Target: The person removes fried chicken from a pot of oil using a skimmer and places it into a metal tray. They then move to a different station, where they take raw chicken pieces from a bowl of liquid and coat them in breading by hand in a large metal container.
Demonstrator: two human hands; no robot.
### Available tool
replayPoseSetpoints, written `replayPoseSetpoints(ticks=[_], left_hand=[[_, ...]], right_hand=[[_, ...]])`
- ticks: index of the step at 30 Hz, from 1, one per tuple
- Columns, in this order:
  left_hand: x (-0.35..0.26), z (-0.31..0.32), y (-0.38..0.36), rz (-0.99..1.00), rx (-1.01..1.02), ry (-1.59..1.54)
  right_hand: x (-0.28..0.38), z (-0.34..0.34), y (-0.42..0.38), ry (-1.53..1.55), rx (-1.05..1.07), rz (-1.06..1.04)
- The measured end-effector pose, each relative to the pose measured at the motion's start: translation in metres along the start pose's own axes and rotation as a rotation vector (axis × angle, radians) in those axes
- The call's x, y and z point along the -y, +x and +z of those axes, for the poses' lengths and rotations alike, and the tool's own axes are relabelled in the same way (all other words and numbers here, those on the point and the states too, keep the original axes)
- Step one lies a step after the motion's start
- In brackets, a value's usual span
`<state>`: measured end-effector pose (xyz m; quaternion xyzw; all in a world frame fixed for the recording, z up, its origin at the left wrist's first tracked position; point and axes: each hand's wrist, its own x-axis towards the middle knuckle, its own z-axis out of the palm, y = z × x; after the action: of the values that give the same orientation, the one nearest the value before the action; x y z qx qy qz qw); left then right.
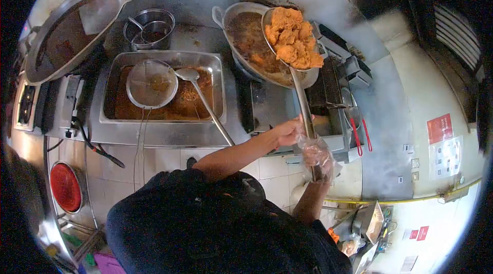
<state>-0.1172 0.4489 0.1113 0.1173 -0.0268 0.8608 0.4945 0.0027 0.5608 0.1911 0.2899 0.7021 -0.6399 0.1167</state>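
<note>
Head view: both hands gripping the long handle of a skimmer (287, 38) piled with fried chicken (292, 38), held over the wok (246, 38) near the stove's back edge. Left hand (288, 133) bare, wrapped around it; right hand (317, 155) in a plastic glove, clamped lower down.

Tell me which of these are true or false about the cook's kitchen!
1. The skimmer is loaded with fried chicken. True.
2. Both hands hold the skimmer's handle. True: the left hand is higher up, the right hand lower down, in a clear plastic glove.
3. The skimmer is over the tray. False: it is over the wok of oil.
4. The tray holds a strainer and a ladle. True.
5. The big wok on the left lies flat. False: it is tilted.
</note>
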Motion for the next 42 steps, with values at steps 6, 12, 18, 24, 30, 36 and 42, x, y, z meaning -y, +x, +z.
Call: replayPoseSetpoints(ticks=[6,12,18,24,30,36,42], left_hand=[[-0.015,0.029,0.018,-0.113,0.205,-0.035],[-0.017,0.032,0.011,-0.038,0.100,0.111],[-0.015,0.018,-0.009,-0.105,0.022,0.033],[-0.013,-0.002,-0.006,-0.093,0.056,0.155],[-0.044,0.016,-0.005,-0.113,0.011,0.207],[-0.034,0.008,-0.016,0.016,0.214,0.220],[-0.025,-0.016,-0.016,-0.029,0.099,-0.007]], right_hand=[[0.043,0.011,-0.037,1.031,0.576,0.162],[0.026,0.022,-0.027,0.545,0.268,-0.331],[0.025,0.045,-0.022,0.375,0.190,-0.118],[0.029,0.034,-0.019,0.862,0.417,0.105],[0.026,0.040,-0.011,0.574,0.490,-0.019],[0.032,0.065,-0.026,0.572,0.370,-0.137],[0.017,0.061,-0.026,0.391,0.363,-0.243]])
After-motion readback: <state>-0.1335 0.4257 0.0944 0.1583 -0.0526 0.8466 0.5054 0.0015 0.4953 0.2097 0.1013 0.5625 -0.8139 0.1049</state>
